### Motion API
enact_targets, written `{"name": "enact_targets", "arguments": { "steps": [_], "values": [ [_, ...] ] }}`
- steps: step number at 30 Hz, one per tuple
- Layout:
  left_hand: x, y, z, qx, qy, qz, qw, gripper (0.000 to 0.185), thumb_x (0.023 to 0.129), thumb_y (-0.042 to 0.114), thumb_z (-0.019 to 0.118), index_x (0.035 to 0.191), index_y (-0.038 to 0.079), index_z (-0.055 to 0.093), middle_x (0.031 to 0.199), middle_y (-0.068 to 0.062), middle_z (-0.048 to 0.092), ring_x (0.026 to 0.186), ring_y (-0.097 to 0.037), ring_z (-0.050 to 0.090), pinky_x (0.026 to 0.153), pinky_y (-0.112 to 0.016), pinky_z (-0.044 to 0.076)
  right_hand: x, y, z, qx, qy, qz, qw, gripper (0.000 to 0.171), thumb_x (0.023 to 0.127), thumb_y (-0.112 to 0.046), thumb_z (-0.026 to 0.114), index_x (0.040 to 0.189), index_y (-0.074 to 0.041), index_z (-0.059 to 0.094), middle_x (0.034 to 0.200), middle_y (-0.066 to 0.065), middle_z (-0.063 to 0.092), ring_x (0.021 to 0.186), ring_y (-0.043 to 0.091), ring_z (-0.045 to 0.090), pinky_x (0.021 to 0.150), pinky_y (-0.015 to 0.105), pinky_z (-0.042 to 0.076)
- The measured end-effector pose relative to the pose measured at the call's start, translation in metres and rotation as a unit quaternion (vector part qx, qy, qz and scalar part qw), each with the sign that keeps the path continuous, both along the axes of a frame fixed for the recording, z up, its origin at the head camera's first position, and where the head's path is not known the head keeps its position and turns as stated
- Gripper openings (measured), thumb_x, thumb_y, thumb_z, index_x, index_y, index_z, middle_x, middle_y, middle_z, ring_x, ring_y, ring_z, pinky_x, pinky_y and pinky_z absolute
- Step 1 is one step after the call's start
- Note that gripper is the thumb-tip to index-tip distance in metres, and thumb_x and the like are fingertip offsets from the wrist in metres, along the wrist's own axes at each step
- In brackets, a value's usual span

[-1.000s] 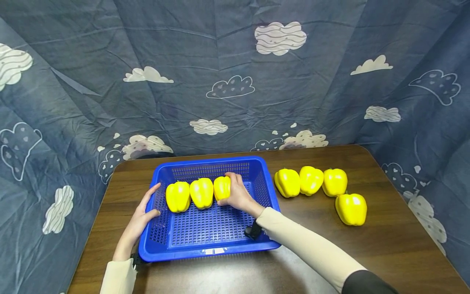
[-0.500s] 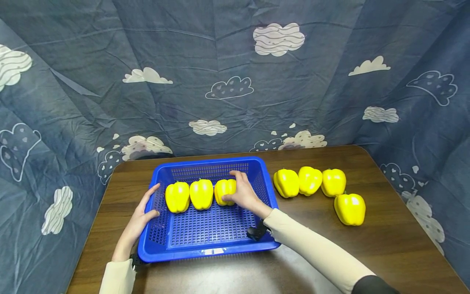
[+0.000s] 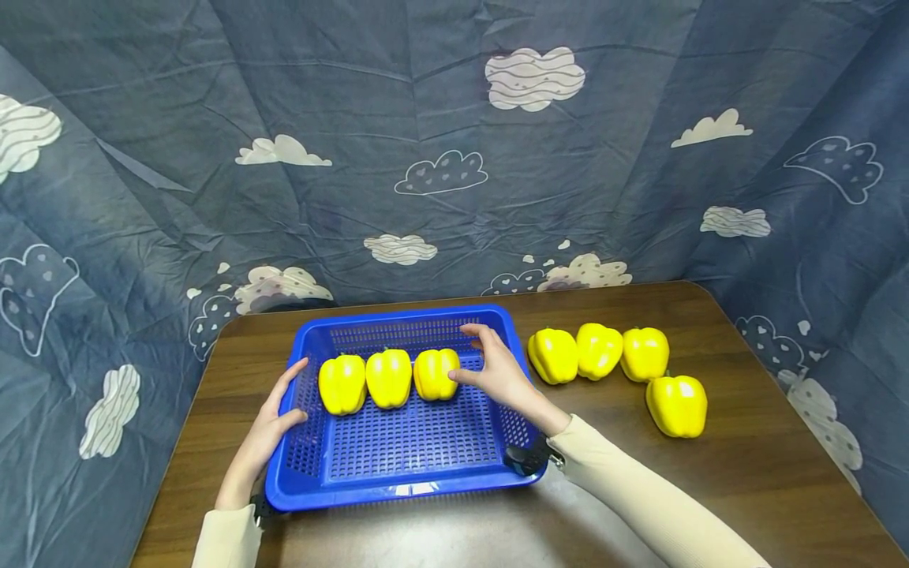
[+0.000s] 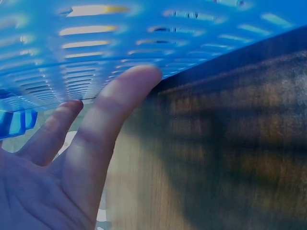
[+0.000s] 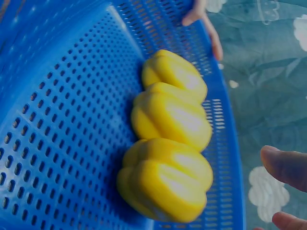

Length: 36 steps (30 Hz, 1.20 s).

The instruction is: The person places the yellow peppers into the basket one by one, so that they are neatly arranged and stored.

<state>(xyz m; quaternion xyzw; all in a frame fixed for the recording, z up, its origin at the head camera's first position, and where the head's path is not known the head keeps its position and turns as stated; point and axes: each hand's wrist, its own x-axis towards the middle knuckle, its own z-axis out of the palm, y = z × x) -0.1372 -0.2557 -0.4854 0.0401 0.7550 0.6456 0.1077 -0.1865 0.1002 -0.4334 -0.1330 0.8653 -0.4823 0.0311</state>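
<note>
Blue perforated plastic makes up the basket (image 3: 398,473), whose near rim lies closest to the person on the dark wood-grain table (image 3: 746,473); no brand, label or writing can be read on any surface in the three views. At the basket's left wall the left hand (image 3: 266,430) rests with straight, relaxed fingers, thumb inside the rim and fingers along the outside, and the left wrist view shows those fingers (image 4: 115,110) laid against the slotted wall from below. A small black object (image 3: 524,459) sits at the right wrist, over the basket's near right corner, below a cream sleeve (image 3: 639,505). The right hand (image 3: 500,371) hovers inside the basket with its fingers spread and loosely extended, gripping nothing, one fingertip close to the side of the rightmost pepper (image 3: 435,374), though contact cannot be made out. That pepper stands in a tight row with the middle pepper (image 3: 388,378) and the left pepper (image 3: 342,384) across the far half of the basket floor, each touching its neighbour; all three are glossy, evenly yellow and lobed, with a short green stem on top. To the right of the basket four more yellow peppers (image 3: 598,349) stand on the bare table, three in a row and the fourth pepper (image 3: 676,405) nearer and further right. Behind everything hangs a grey-blue cloth backdrop (image 3: 454,158) printed with white clouds.
</note>
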Motion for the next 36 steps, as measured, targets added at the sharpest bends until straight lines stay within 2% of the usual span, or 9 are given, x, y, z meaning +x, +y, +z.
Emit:
{"name": "enact_targets", "arguments": {
  "steps": [11, 20, 23, 25, 27, 31, 34, 36],
  "values": [
    [0.001, -0.001, 0.0, 0.0, 0.001, 0.004, 1.0, 0.073, 0.089, -0.003, 0.041, 0.153, 0.019, 0.016, 0.157, -0.02, 0.001, 0.132, -0.054, 0.02, 0.093, -0.069, 0.031, 0.011, 0.035, 0.016, -0.069, -0.018, 0.001, 0.997, 0.067, 0.083, -0.01, 0.073, 0.138, 0.002, 0.037, 0.144, 0.022, 0.037, 0.131, 0.039, 0.038, 0.109, 0.048, 0.028],
    [-0.001, -0.001, -0.003, 0.01, 0.004, 0.0, 0.9999, 0.074, 0.087, -0.004, 0.041, 0.153, 0.019, 0.017, 0.156, -0.02, 0.002, 0.132, -0.053, 0.022, 0.094, -0.068, 0.032, 0.024, 0.074, 0.014, -0.08, -0.04, 0.003, 0.996, 0.064, 0.085, -0.013, 0.07, 0.139, -0.002, 0.037, 0.142, 0.02, 0.04, 0.132, 0.037, 0.036, 0.109, 0.054, 0.023],
    [-0.001, 0.0, -0.004, 0.011, 0.004, 0.0, 0.9999, 0.074, 0.087, -0.004, 0.041, 0.153, 0.019, 0.017, 0.156, -0.02, 0.002, 0.132, -0.053, 0.022, 0.094, -0.068, 0.032, 0.029, 0.089, 0.012, -0.094, -0.032, 0.008, 0.995, 0.062, 0.086, -0.009, 0.069, 0.138, -0.002, 0.038, 0.141, 0.019, 0.041, 0.132, 0.037, 0.036, 0.109, 0.053, 0.024],
    [-0.002, 0.0, -0.004, 0.013, 0.006, 0.0, 0.9999, 0.074, 0.086, -0.005, 0.041, 0.153, 0.018, 0.017, 0.156, -0.02, 0.002, 0.132, -0.052, 0.021, 0.095, -0.068, 0.032, 0.032, 0.1, 0.009, -0.11, -0.015, 0.014, 0.994, 0.061, 0.085, -0.004, 0.069, 0.137, 0.0, 0.039, 0.14, 0.02, 0.042, 0.131, 0.035, 0.037, 0.109, 0.049, 0.026],
    [-0.002, 0.0, -0.005, 0.014, 0.008, 0.001, 0.9999, 0.075, 0.086, -0.005, 0.041, 0.153, 0.018, 0.017, 0.156, -0.019, 0.003, 0.132, -0.051, 0.022, 0.095, -0.067, 0.033, 0.036, 0.111, 0.007, -0.126, 0.002, 0.021, 0.992, 0.06, 0.084, 0.0, 0.068, 0.137, 0.002, 0.039, 0.138, 0.021, 0.042, 0.13, 0.031, 0.039, 0.109, 0.038, 0.029],
    [-0.002, -0.001, -0.005, 0.019, 0.007, 0.0, 0.9998, 0.076, 0.085, -0.006, 0.041, 0.153, 0.017, 0.017, 0.156, -0.018, 0.004, 0.132, -0.048, 0.023, 0.094, -0.061, 0.036, 0.043, 0.133, 0.004, -0.156, 0.031, 0.031, 0.987, 0.061, 0.083, 0.007, 0.065, 0.137, 0.005, 0.037, 0.138, 0.021, 0.043, 0.127, 0.016, 0.043, 0.103, 0.018, 0.032],
    [-0.002, -0.001, -0.005, 0.02, 0.003, 0.002, 0.9998, 0.076, 0.085, -0.006, 0.042, 0.153, 0.018, 0.017, 0.157, -0.018, 0.004, 0.131, -0.047, 0.024, 0.093, -0.057, 0.037, 0.048, 0.148, 0.004, -0.18, 0.05, 0.033, 0.982, 0.062, 0.082, 0.013, 0.063, 0.137, 0.007, 0.036, 0.138, 0.016, 0.044, 0.125, 0.01, 0.045, 0.102, 0.016, 0.033],
    [-0.001, -0.001, -0.005, 0.022, -0.001, 0.003, 0.9998, 0.076, 0.085, -0.006, 0.042, 0.153, 0.018, 0.017, 0.157, -0.017, 0.004, 0.131, -0.047, 0.025, 0.093, -0.056, 0.038, 0.051, 0.159, 0.004, -0.201, 0.065, 0.037, 0.977, 0.062, 0.08, 0.018, 0.061, 0.136, 0.009, 0.036, 0.138, 0.013, 0.046, 0.125, 0.011, 0.045, 0.102, 0.017, 0.033]
  ]
}}
